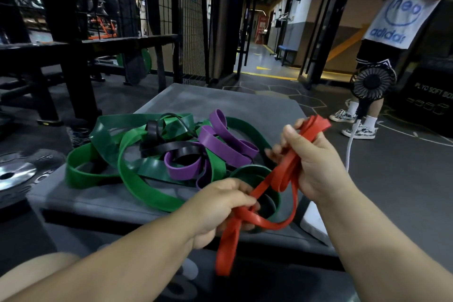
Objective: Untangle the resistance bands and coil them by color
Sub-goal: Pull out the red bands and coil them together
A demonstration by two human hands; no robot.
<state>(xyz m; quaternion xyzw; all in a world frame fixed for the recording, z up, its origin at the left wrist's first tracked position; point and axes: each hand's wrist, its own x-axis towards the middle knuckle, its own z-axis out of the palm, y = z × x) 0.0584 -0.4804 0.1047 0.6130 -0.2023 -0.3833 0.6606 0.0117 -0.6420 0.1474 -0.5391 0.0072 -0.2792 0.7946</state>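
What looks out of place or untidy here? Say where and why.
The green bands, purple bands and black band lie tangled in one heap on the grey pad, colours looped through each other instead of coiled apart. The red band, gripped by the left hand and right hand, hangs in loose twisted loops.

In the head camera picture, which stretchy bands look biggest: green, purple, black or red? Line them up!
1. green bands: spread the widest.
2. purple bands and red band: look about alike. Red is nearer the camera, so I won't rank them.
3. black band: smallest.
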